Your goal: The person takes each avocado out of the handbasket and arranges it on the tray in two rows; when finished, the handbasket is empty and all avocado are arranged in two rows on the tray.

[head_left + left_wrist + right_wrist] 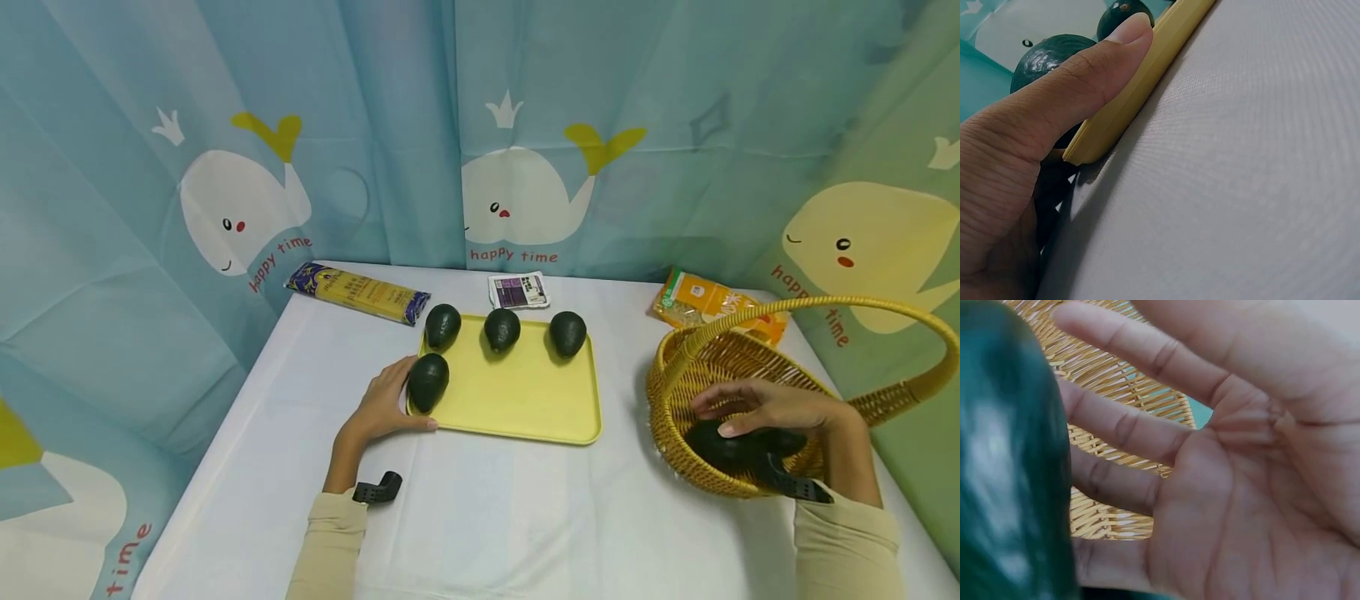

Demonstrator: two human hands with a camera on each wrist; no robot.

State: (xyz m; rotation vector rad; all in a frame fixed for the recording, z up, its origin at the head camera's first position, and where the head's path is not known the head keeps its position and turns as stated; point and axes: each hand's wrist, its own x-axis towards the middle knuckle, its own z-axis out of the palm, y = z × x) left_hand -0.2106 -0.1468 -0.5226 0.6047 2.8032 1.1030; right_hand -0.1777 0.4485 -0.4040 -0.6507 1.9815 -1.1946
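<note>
My left hand (386,404) holds the near-left corner of a yellow tray (517,392), its thumb (1104,69) lying along the near rim. Beside those fingers an avocado (428,383) rests on the tray's left end. Three more lie along the far edge: a left avocado (442,326), a middle avocado (502,329) and a right avocado (567,333). Inside the wicker basket (667,417) my right hand (780,406) reaches over dark avocados (708,446), its thumb overlapping one. In the right wrist view its fingers stretch out, their tips hidden behind an avocado (1013,462).
A yellow-and-blue pasta packet (360,292) lies at the back left. Behind the tray is a small white-and-purple packet (519,291). An orange bag (712,304) sits behind the basket, whose tall handle (825,302) arches over it. Whale-print curtains (405,150) enclose the white table (480,517).
</note>
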